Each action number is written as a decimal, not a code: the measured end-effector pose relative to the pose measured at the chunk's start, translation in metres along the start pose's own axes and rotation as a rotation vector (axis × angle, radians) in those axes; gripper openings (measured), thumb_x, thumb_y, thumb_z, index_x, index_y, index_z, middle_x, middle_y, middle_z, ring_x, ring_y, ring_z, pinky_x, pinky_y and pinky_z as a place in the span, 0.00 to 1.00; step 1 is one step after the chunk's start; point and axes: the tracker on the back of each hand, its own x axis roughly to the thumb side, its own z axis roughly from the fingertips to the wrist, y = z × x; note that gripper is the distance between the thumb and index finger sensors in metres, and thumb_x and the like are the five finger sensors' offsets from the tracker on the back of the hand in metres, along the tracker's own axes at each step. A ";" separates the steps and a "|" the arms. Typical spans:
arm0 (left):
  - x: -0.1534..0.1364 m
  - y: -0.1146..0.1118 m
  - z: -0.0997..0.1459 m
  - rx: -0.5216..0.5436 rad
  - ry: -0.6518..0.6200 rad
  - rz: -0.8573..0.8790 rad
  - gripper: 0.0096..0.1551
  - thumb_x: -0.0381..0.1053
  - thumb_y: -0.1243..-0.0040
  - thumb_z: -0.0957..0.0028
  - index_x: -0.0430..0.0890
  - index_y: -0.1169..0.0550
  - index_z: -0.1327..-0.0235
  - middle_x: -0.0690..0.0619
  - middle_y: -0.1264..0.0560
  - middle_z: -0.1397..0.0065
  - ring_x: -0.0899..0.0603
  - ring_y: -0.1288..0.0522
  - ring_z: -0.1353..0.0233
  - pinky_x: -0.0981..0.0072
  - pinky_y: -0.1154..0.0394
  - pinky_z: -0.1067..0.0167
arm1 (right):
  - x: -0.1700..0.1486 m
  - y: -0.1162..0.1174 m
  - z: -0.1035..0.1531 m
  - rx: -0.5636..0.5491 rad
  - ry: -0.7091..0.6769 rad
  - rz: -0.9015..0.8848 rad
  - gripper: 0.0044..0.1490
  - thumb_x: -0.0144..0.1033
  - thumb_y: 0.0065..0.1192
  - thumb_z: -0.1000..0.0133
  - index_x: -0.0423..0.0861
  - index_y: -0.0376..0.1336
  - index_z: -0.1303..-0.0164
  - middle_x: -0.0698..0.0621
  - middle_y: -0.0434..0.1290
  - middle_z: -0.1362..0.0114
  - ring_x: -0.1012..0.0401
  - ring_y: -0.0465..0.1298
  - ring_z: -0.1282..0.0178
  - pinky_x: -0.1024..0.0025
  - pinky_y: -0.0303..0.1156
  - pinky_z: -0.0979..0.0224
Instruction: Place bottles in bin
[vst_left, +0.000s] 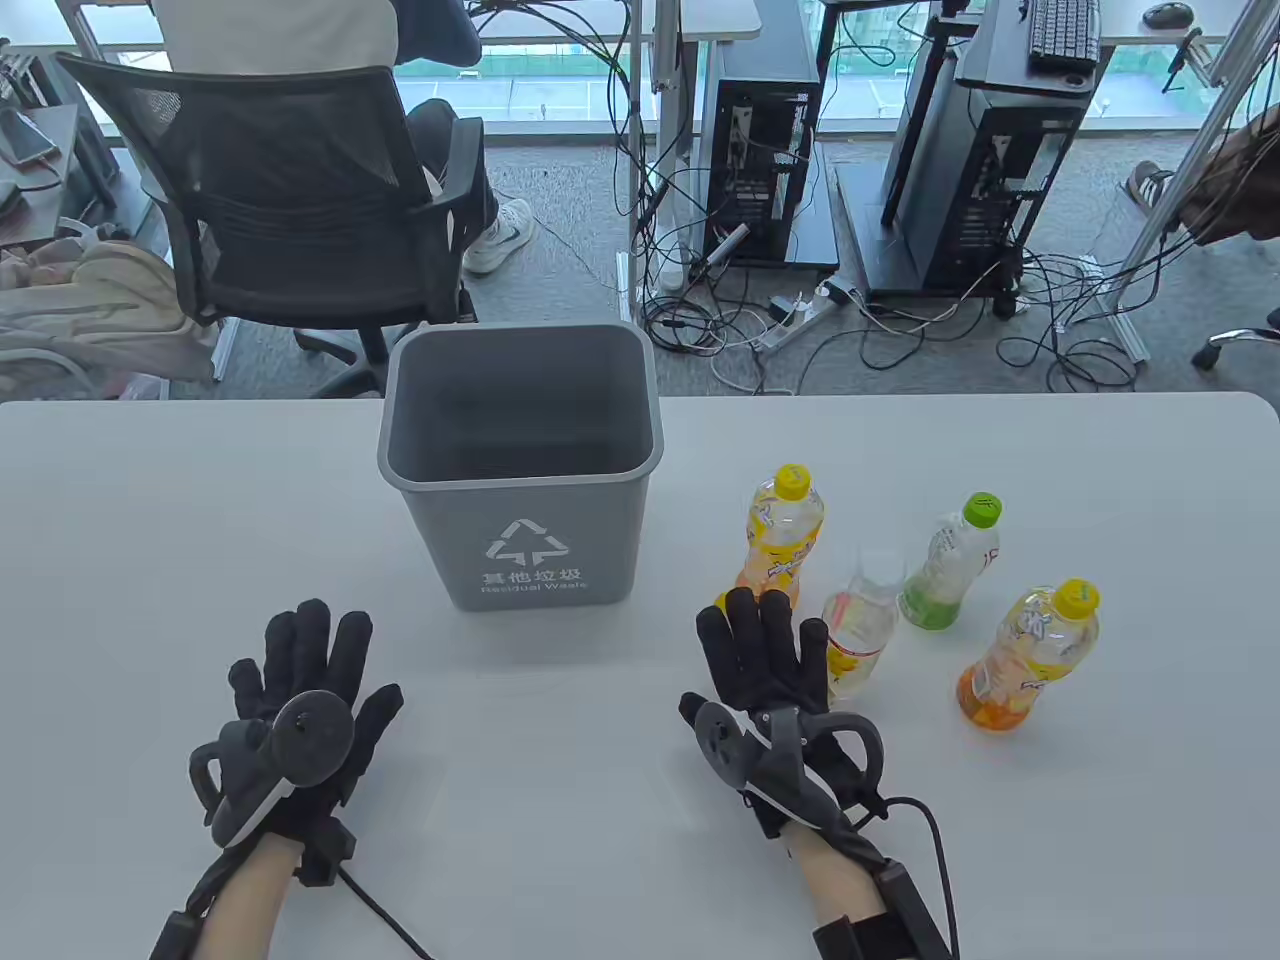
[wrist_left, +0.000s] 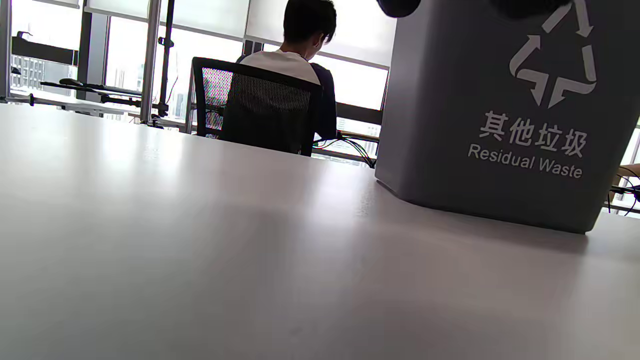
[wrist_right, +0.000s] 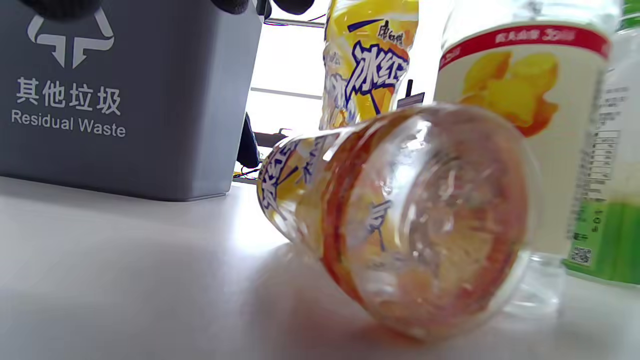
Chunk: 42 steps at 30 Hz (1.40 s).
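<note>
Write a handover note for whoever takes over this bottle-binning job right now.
Left hand: open, holds nothing.
Right hand: fingers spread, grips nothing. A lying iced-tea bottle is on its side just ahead of it.
Standing right of the grey bin: far yellow-capped bottle, capless clear bottle, green-capped bottle, near yellow-capped bottle.
Done: nothing; no bottle shows in the bin.
Left: all five bottles.
</note>
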 end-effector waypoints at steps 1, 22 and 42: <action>0.001 -0.001 0.000 -0.003 -0.001 -0.011 0.46 0.74 0.57 0.46 0.61 0.49 0.14 0.52 0.58 0.07 0.37 0.59 0.08 0.27 0.56 0.19 | 0.000 -0.001 0.000 -0.005 0.000 0.002 0.53 0.70 0.43 0.48 0.61 0.37 0.14 0.54 0.37 0.08 0.52 0.34 0.10 0.45 0.36 0.12; -0.003 0.001 0.000 0.009 0.000 0.020 0.47 0.74 0.56 0.47 0.61 0.49 0.15 0.52 0.58 0.07 0.38 0.59 0.07 0.26 0.57 0.19 | -0.009 -0.009 0.000 -0.045 0.044 -0.020 0.53 0.70 0.44 0.48 0.60 0.39 0.14 0.53 0.40 0.08 0.50 0.38 0.10 0.45 0.40 0.12; -0.006 0.001 -0.002 0.002 0.013 0.041 0.46 0.73 0.55 0.46 0.61 0.48 0.15 0.52 0.57 0.07 0.37 0.58 0.08 0.27 0.56 0.19 | -0.088 -0.138 -0.070 -0.078 0.289 0.064 0.50 0.67 0.54 0.49 0.59 0.49 0.16 0.49 0.60 0.16 0.48 0.61 0.22 0.52 0.56 0.17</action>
